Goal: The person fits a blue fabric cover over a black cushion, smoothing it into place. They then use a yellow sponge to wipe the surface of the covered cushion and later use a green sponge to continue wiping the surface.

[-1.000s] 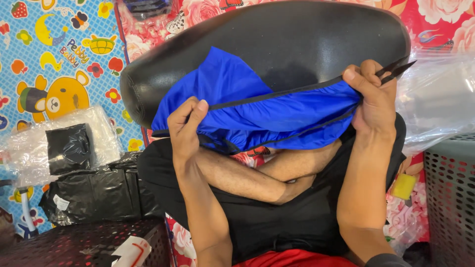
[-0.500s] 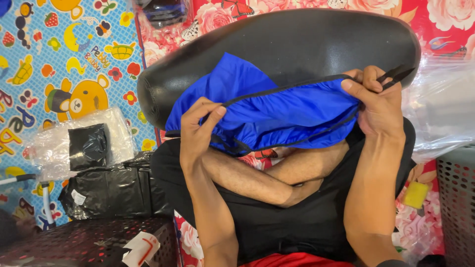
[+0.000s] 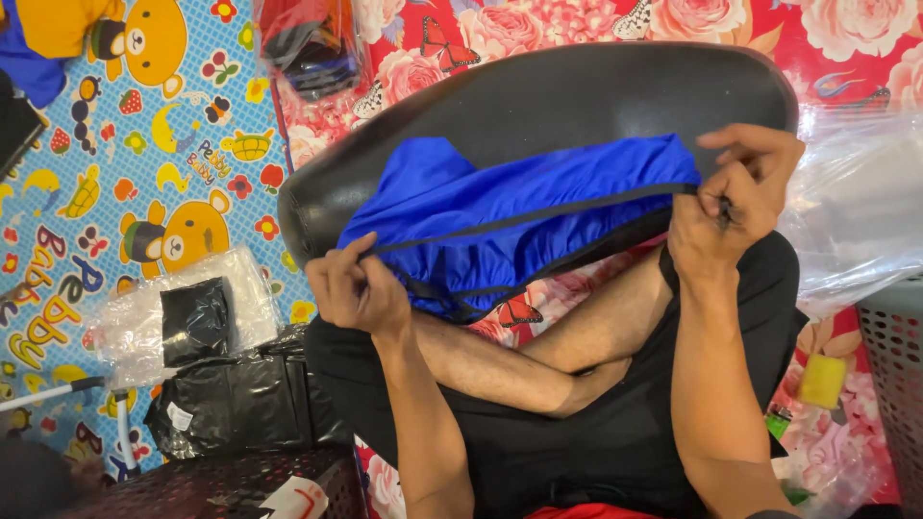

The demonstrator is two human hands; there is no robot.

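a blue cover (image 3: 500, 216) of thin, shiny fabric with a dark trimmed edge lies stretched over the near rim of a black padded seat (image 3: 567, 106), which rests across the person's crossed legs. the left hand (image 3: 358, 288) is closed on the cover's dark edge at its lower left corner, fingers curled tight around the trim. the right hand (image 3: 735, 197) pinches the same edge at the far right end of the seat, thumb and fingers shut on the fabric. the trim runs taut between the two hands. to the left, on a colourful cartoon mat (image 3: 115, 163), lie a clear plastic bag with a black item (image 3: 187, 322) and a black plastic bundle (image 3: 240, 399) just beside it. at the right sit a crumpled clear plastic sheet (image 3: 856, 207), a small yellow sponge (image 3: 822, 382) and a grey basket (image 3: 899, 365).
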